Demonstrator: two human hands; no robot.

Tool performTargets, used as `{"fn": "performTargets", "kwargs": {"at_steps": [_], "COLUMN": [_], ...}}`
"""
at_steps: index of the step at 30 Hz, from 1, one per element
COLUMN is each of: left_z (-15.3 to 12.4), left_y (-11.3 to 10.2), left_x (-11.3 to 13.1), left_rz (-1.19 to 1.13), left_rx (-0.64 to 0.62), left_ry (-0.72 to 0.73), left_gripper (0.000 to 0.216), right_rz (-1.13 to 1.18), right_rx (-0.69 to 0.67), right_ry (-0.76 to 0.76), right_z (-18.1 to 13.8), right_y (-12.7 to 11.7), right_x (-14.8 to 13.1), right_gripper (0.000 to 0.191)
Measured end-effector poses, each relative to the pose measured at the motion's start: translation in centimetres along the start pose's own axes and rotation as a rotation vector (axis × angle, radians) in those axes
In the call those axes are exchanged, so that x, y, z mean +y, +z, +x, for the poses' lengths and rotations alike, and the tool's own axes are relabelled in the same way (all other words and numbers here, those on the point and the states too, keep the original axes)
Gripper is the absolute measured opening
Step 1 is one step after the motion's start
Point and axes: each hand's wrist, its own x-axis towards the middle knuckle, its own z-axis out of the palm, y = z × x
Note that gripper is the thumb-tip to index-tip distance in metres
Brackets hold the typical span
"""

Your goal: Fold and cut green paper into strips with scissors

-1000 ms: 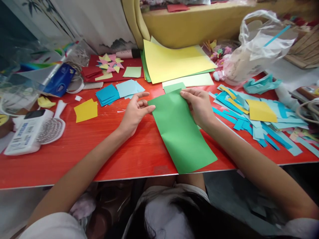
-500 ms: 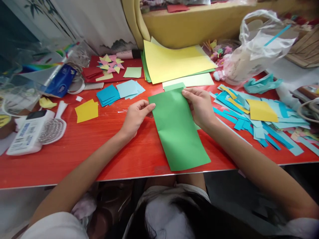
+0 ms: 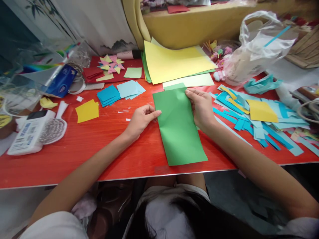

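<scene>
A long green paper sheet (image 3: 179,129) lies on the red table (image 3: 99,146) in front of me. My left hand (image 3: 142,119) pinches its left edge, fingers closed on the paper. My right hand (image 3: 201,106) grips the upper right edge with thumb and fingers. The sheet runs from the far middle of the table down to the near edge.
Yellow and green sheets (image 3: 174,61) are stacked at the back. Blue and yellow paper strips (image 3: 256,116) litter the right side. Blue squares (image 3: 117,91), a yellow square (image 3: 86,111), a hairbrush (image 3: 52,127), a white box (image 3: 27,132) and a plastic bag (image 3: 259,43) lie around.
The green sheet has turned straighter and slid a little away from the table's near edge. My left hand closed from spread fingers onto its left edge.
</scene>
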Motion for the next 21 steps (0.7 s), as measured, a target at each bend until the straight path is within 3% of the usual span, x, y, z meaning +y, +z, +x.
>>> {"fn": "performTargets", "kwargs": {"at_steps": [6, 10, 13, 17, 19, 21], "left_z": [0.0, -0.1, -0.1, 0.3, 0.7, 0.9], "left_y": [-0.3, -0.4, -0.4, -0.7, -0.9, -1.2], "left_x": [0.3, 0.5, 0.4, -0.2, -0.6, -0.9], "left_rz": [-0.077, -0.081, -0.073, -0.069, -0.082, -0.078], "left_rx": [-0.061, -0.081, -0.105, -0.062, 0.012, 0.058], "left_ry": [-0.051, -0.084, -0.069, -0.014, 0.032, 0.081], "left_gripper": [0.026, 0.026, 0.025, 0.024, 0.024, 0.025], "right_rz": [-0.230, -0.517, -0.745, -0.935, -0.962, -0.960], "right_rx": [-0.059, -0.055, -0.233, -0.556, -0.589, -0.520], "right_ry": [-0.024, -0.409, -0.579, -0.497, -0.458, -0.486], "right_z": [1.2, 1.6, 1.5, 1.9, 2.4, 3.3], "right_y": [-1.1, -0.9, 1.2, 5.4, 7.0, 7.9], "right_x": [-0.6, -2.4, -3.8, -4.3, -4.5, -5.2], "right_gripper": [0.006, 0.018, 0.027, 0.017, 0.015, 0.014]}}
